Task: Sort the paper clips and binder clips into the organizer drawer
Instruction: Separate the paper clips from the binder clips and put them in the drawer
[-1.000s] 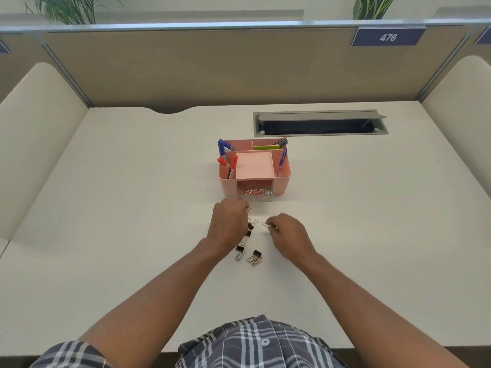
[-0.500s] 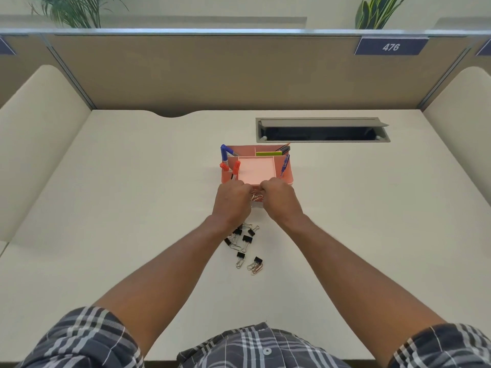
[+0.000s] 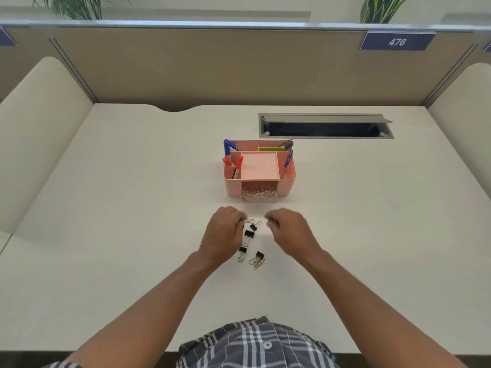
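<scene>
Both hands hover over the table middle; left hand and right hand are curled and blurry, grip unclear. Binder clips lie between them, near the pink organizer.

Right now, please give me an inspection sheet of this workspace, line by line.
Surface: white desk, bare apart from the items below.
Job's things: pink organizer; its clear drawer holds paper clips; binder clips and loose paper clips lie on the desk.
Clutter: markers and a pen in the organizer.
Grippers: left hand and right hand over the clips; grip blurred.
Cables: nothing seen; cable hatch is open.
Surroundings: partition, sign 476, plants.
</scene>
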The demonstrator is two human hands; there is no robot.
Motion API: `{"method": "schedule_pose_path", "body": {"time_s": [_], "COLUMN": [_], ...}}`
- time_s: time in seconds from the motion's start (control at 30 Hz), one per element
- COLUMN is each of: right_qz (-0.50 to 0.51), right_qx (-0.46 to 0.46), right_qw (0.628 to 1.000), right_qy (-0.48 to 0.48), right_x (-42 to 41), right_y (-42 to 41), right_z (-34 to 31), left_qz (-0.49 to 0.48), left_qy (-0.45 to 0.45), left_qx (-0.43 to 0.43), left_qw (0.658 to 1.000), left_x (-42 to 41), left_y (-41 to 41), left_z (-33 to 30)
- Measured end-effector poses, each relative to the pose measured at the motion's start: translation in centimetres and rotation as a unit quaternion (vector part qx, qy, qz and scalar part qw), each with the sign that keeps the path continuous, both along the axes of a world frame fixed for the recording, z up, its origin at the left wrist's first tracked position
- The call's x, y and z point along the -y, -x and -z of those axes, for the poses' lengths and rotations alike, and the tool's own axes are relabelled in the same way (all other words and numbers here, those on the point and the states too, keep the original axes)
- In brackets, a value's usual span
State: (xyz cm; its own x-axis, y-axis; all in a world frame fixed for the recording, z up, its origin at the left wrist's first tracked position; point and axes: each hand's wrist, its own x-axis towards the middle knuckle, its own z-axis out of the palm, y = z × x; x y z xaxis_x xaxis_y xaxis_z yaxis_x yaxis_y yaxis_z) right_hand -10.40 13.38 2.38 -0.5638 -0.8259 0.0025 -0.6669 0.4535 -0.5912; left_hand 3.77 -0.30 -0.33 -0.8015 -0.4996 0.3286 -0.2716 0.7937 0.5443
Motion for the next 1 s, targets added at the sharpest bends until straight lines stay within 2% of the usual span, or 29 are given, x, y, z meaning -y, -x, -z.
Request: {"method": "schedule_pose_path", "body": {"time_s": [0.1, 0.23, 0.4, 0.5, 0.67, 0.77, 0.87, 1.0], "right_qz": [-0.066, -0.143, -0.118, -0.096, 0.017, 0.013, 0.020, 0.007], "right_qx": [0.025, -0.001, 0.000, 0.025, 0.017, 0.006, 0.006, 0.008], "right_qw": [0.992, 0.982, 0.986, 0.988, 0.996, 0.994, 0.996, 0.999], "right_qy": [-0.107, -0.126, -0.117, -0.116, -0.091, -0.108, -0.091, -0.032], "right_x": [-2.1, -3.1, -2.8, -2.7, -2.1, -1.9, -1.9, -2.2], "right_y": [-2.1, -4.2, -4.0, -3.2, -1.2, -0.8, -1.1, -2.3], "right_z": [2.8, 5.0, 5.5, 5.1, 4.6, 4.8, 4.8, 4.6], "left_qz": [0.019, 0.017, -0.049, -0.068, -0.087, -0.090, -0.112, -0.150], "left_qy": [-0.024, -0.027, -0.035, -0.037, -0.079, -0.101, -0.167, -0.289], "left_qx": [0.037, 0.104, 0.167, 0.174, 0.172, 0.175, 0.171, 0.118], "left_qw": [0.999, 0.994, 0.984, 0.982, 0.978, 0.975, 0.964, 0.938], "left_x": [-1.7, -3.8, -5.4, -5.7, -5.5, -5.5, -4.9, -4.2], "left_y": [-2.4, -4.1, -5.0, -5.1, -4.7, -4.4, -4.1, -3.6], "left_z": [1.6, 2.9, 3.7, 3.9, 3.8, 3.7, 3.3, 3.0]}}
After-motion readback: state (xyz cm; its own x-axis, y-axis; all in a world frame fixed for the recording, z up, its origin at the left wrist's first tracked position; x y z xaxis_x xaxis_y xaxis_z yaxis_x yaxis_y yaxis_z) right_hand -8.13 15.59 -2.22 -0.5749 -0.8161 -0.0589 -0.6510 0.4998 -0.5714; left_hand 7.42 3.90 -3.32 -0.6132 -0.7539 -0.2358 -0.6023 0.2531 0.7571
